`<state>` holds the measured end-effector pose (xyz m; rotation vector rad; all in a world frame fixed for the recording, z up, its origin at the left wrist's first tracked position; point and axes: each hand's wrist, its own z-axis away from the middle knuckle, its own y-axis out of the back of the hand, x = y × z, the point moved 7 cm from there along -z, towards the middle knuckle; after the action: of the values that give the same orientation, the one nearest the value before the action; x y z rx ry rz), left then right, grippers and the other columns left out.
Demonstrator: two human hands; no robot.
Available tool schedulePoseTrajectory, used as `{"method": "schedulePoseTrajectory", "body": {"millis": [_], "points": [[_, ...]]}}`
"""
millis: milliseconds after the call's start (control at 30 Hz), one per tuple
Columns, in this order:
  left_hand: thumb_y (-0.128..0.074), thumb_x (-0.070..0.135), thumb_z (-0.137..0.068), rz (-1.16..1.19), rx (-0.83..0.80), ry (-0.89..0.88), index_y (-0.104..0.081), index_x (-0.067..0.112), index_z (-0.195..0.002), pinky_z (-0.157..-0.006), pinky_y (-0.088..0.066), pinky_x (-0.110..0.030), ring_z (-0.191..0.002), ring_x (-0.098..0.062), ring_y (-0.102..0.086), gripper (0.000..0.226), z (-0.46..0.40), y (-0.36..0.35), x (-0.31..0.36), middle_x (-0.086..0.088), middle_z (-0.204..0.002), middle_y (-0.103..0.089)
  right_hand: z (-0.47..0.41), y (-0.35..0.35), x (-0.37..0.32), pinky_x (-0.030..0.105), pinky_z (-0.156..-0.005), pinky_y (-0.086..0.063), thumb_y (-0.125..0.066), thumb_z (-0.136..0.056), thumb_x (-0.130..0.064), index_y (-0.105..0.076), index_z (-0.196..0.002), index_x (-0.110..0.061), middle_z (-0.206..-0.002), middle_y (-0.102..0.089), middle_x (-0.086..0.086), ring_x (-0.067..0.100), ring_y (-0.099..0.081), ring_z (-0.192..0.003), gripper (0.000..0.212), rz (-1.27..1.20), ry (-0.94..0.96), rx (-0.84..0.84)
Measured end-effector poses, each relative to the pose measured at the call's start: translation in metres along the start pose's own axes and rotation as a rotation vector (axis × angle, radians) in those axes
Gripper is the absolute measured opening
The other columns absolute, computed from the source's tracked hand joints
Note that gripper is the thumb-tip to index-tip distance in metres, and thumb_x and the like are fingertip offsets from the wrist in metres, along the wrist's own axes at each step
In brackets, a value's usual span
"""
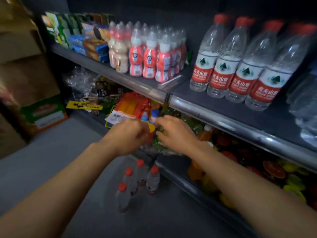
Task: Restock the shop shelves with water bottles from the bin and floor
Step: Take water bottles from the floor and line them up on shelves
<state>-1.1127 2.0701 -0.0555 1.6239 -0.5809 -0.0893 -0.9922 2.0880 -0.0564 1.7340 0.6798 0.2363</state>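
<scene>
Both hands are down at the lower shelf (178,164). The left hand (127,136) has its fingers curled beside a yellow cap (152,127), but whether that grip clamps anything, I cannot tell. The right hand (173,133) rests on a clear plastic pack (161,146), fingers bent, grip unclear too. Four red-capped water bottles (152,179) stand on the floor (51,152) below. Up on the upper shelf (231,110), four red-labelled water bottles (221,66) line the front row.
</scene>
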Motion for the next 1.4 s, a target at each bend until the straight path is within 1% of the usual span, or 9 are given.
{"method": "schedulePoseTrajectory", "body": {"millis": [233, 367, 500, 667, 767, 933, 1033, 1267, 1400], "points": [[-0.049, 0.022, -0.09, 0.121, -0.253, 0.27, -0.065, 0.018, -0.102, -0.086, -0.049, -0.041, -0.101, -0.032, -0.061, 0.02, 0.093, -0.13, -0.067, -0.008, -0.105, -0.065, 0.039, -0.133, -0.035, 0.039, -0.076, -0.045, -0.054, -0.091, -0.024, -0.055, -0.105, -0.012, -0.108, -0.056, 0.01, 0.033, -0.055, -0.102, 0.018, -0.087, 0.005, -0.277], [-0.048, 0.023, -0.091, 0.146, -0.373, 0.405, -0.065, 0.018, -0.099, -0.087, -0.049, -0.038, -0.105, -0.033, -0.06, 0.019, 0.142, -0.195, -0.094, -0.01, -0.108, -0.066, 0.048, -0.193, -0.046, 0.038, -0.08, -0.046, -0.052, -0.089, -0.022, -0.053, -0.117, -0.015, -0.122, -0.057, 0.009, 0.032, -0.055, -0.111, 0.029, -0.101, 0.019, -0.402], [-0.046, 0.025, -0.094, 0.17, -0.527, 0.514, -0.064, 0.018, -0.107, -0.092, -0.048, -0.038, -0.111, -0.031, -0.059, 0.023, 0.18, -0.25, -0.116, -0.011, -0.117, -0.065, 0.05, -0.245, -0.055, 0.036, -0.066, -0.038, -0.053, -0.089, -0.022, -0.048, -0.113, -0.013, -0.119, -0.054, 0.013, 0.036, -0.057, -0.104, 0.026, -0.111, 0.054, -0.528], [-0.05, 0.024, -0.093, 0.175, -0.617, 0.58, -0.064, 0.018, -0.111, -0.094, -0.047, -0.037, -0.114, -0.031, -0.058, 0.023, 0.203, -0.287, -0.132, -0.01, -0.121, -0.064, 0.051, -0.289, -0.064, 0.044, -0.075, -0.05, -0.053, -0.087, -0.024, -0.042, -0.11, -0.016, -0.112, -0.056, 0.016, 0.037, -0.059, -0.098, 0.028, -0.091, 0.108, -0.621], [-0.05, 0.023, -0.093, 0.178, -0.667, 0.585, -0.064, 0.017, -0.112, -0.095, -0.047, -0.039, -0.115, -0.032, -0.058, 0.025, 0.209, -0.303, -0.134, -0.012, -0.122, -0.064, 0.048, -0.299, -0.062, 0.041, -0.067, -0.049, -0.054, -0.088, -0.028, -0.041, -0.115, -0.018, -0.108, -0.058, 0.016, 0.038, -0.06, -0.092, 0.031, -0.084, 0.099, -0.594], [-0.05, 0.022, -0.093, 0.197, -0.728, 0.605, -0.064, 0.017, -0.113, -0.091, -0.048, -0.037, -0.113, -0.032, -0.058, 0.024, 0.218, -0.318, -0.135, -0.012, -0.122, -0.062, 0.041, -0.307, -0.056, 0.046, -0.074, -0.05, -0.056, -0.089, -0.026, -0.044, -0.111, -0.014, -0.105, -0.059, 0.019, 0.039, -0.059, -0.094, 0.027, -0.133, 0.088, -0.594], [-0.051, 0.023, -0.093, 0.192, -0.712, 0.608, -0.064, 0.018, -0.114, -0.093, -0.048, -0.037, -0.114, -0.033, -0.057, 0.025, 0.216, -0.316, -0.135, -0.012, -0.124, -0.061, 0.04, -0.306, -0.054, 0.042, -0.069, -0.046, -0.057, -0.09, -0.025, -0.045, -0.105, -0.011, -0.098, -0.059, 0.019, 0.038, -0.058, -0.087, 0.024, -0.174, 0.078, -0.585], [-0.049, 0.022, -0.094, 0.2, -0.576, 0.561, -0.064, 0.016, -0.111, -0.094, -0.048, -0.042, -0.112, -0.034, -0.058, 0.024, 0.189, -0.269, -0.127, -0.013, -0.121, -0.063, 0.057, -0.254, -0.044, 0.04, -0.065, -0.041, -0.06, -0.089, -0.027, -0.048, -0.1, -0.009, -0.084, -0.053, 0.01, 0.035, -0.055, -0.081, 0.024, -0.27, 0.045, -0.554], [-0.051, 0.02, -0.092, 0.202, -0.448, 0.495, -0.065, 0.017, -0.105, -0.091, -0.049, -0.04, -0.108, -0.034, -0.059, 0.02, 0.162, -0.226, -0.106, -0.012, -0.115, -0.065, 0.061, -0.19, -0.029, 0.042, -0.067, -0.042, -0.064, -0.086, -0.029, -0.043, -0.086, -0.018, -0.078, -0.053, 0.011, 0.029, -0.053, -0.075, 0.023, -0.279, 0.0, -0.506]]}}
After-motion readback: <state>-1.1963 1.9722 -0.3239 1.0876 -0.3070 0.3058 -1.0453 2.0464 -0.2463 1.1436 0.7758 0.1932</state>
